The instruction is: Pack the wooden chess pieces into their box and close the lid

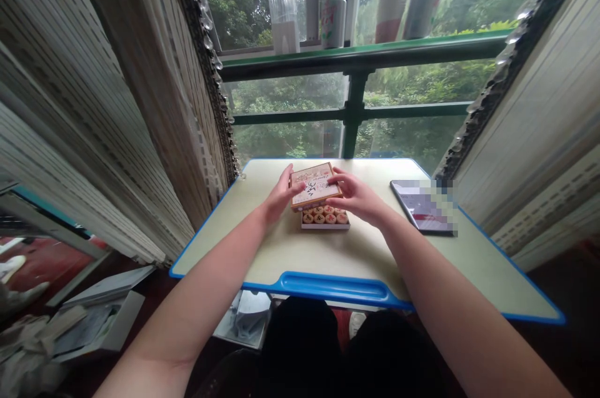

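A small box of round wooden game pieces sits in the middle of a cream table with a blue rim. Its printed lid is tilted up over the box's far part, so the near rows of pieces show. My left hand grips the lid's left edge with curled fingers. My right hand holds the lid's right edge, fingers bent over it.
A dark phone or tablet lies on the table to the right. Beyond the table is a green-framed window with two cans and cup stacks on the sill. Blinds hang on both sides. Papers and boxes litter the floor at left.
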`<action>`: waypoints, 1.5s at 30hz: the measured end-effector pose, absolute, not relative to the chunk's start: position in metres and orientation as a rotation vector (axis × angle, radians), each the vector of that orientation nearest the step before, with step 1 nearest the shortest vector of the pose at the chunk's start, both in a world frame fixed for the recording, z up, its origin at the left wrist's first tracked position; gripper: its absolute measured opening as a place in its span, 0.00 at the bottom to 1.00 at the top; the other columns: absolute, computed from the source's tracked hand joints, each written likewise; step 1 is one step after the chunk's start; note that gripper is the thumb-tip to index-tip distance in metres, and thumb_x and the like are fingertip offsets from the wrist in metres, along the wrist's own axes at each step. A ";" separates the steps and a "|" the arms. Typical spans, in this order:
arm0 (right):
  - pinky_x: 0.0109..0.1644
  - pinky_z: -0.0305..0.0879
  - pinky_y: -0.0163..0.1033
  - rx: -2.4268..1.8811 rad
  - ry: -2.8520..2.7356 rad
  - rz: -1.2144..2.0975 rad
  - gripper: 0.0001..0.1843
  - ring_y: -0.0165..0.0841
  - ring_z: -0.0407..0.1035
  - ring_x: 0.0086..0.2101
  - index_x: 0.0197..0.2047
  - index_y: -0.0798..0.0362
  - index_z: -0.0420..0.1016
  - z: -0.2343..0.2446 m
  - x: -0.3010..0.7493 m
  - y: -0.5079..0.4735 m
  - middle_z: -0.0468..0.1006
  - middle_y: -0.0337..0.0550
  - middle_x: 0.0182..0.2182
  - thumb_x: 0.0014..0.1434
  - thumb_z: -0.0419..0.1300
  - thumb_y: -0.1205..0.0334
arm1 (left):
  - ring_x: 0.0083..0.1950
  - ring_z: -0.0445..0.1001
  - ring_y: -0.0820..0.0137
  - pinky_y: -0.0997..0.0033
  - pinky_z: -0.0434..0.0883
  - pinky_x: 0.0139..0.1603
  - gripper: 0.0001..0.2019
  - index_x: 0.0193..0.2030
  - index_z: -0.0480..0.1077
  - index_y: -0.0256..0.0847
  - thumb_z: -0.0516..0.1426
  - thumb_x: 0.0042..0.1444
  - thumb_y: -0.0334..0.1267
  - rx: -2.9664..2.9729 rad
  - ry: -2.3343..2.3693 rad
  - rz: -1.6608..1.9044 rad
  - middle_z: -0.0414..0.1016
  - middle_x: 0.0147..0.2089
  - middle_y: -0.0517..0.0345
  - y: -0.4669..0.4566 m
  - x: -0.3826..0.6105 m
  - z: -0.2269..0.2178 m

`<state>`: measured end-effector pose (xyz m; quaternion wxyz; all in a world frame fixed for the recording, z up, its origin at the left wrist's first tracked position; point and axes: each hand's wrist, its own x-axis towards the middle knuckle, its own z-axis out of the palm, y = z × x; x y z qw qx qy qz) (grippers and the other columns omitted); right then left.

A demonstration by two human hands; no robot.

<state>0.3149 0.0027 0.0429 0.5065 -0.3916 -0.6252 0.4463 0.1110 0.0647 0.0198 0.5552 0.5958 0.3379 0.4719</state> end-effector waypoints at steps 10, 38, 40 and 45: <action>0.50 0.70 0.50 -1.165 -1.475 1.282 0.55 0.41 0.72 0.44 0.67 0.50 0.48 0.047 0.340 0.003 0.76 0.50 0.44 0.39 0.70 0.68 | 0.68 0.51 0.51 0.51 0.51 0.66 0.66 0.69 0.32 0.49 0.71 0.27 0.38 1.921 0.780 0.780 0.47 0.69 0.42 0.057 0.099 0.013; 0.48 0.68 0.46 -1.168 -0.992 0.927 0.21 0.36 0.72 0.39 0.45 0.54 0.68 0.038 0.333 0.017 0.76 0.45 0.38 0.45 0.62 0.68 | 0.59 0.60 0.55 0.49 0.54 0.63 0.47 0.65 0.50 0.45 0.63 0.39 0.56 2.507 0.905 1.076 0.66 0.54 0.49 0.058 0.099 0.021; 0.46 0.69 0.43 -1.098 -0.938 0.991 0.20 0.34 0.72 0.36 0.44 0.54 0.68 0.042 0.334 0.016 0.77 0.43 0.34 0.45 0.60 0.71 | 0.59 0.61 0.55 0.50 0.56 0.62 0.48 0.66 0.51 0.44 0.64 0.38 0.56 2.522 0.833 1.066 0.67 0.54 0.48 0.059 0.097 0.024; 0.34 0.71 0.37 -1.101 -0.900 1.227 0.17 0.32 0.72 0.30 0.42 0.57 0.71 0.048 0.330 0.012 0.75 0.43 0.27 0.47 0.59 0.75 | 0.67 0.52 0.52 0.48 0.49 0.66 0.52 0.68 0.45 0.41 0.61 0.40 0.61 2.397 0.684 1.055 0.54 0.66 0.41 0.058 0.099 0.022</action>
